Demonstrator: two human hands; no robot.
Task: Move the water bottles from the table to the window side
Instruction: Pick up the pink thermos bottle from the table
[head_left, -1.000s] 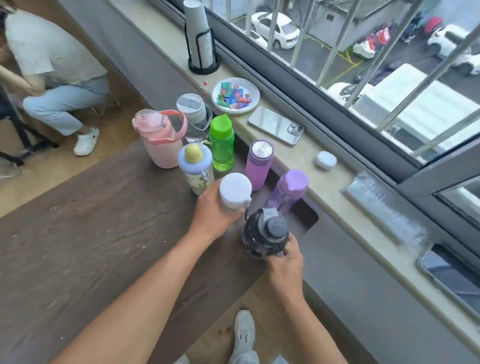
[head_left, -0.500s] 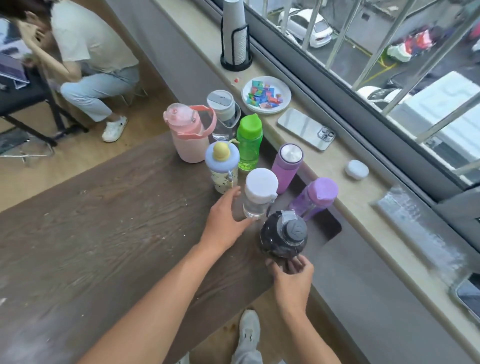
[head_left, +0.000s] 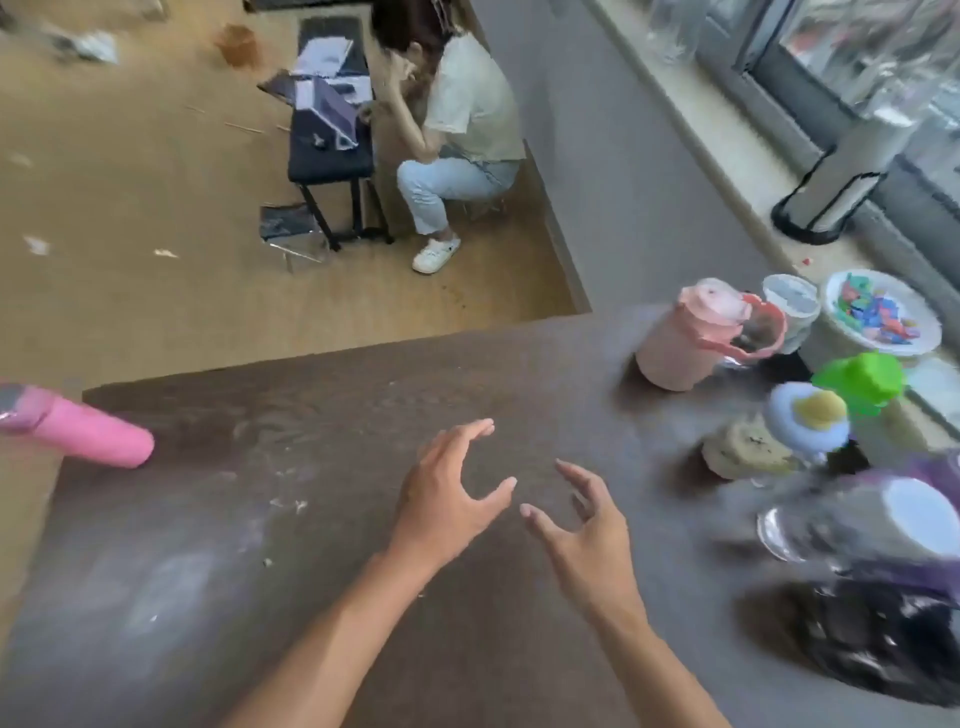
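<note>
Both my hands hover over the middle of the dark wooden table (head_left: 260, 519), holding nothing. My left hand (head_left: 447, 499) and my right hand (head_left: 582, 530) have their fingers spread and curled. A pink bottle (head_left: 78, 428) stands at the table's far left edge. Several bottles cluster at the right, blurred: a pale pink jug (head_left: 696, 343), a clear tumbler (head_left: 789, 306), a green-capped bottle (head_left: 862, 379), a small bottle with a blue and yellow lid (head_left: 779, 436), a clear white-lidded bottle (head_left: 872, 525) and a dark round bottle (head_left: 883, 634).
On the window sill (head_left: 737, 171) at the right stand a white plate of coloured pieces (head_left: 883, 317) and a cup holder (head_left: 836, 192). Beyond the table a person (head_left: 462, 135) crouches on the floor beside a black stool (head_left: 332, 150).
My hands have let go of the white-lidded and dark bottles and moved left over the table. The view has swung left, bringing the pink bottle into sight.
</note>
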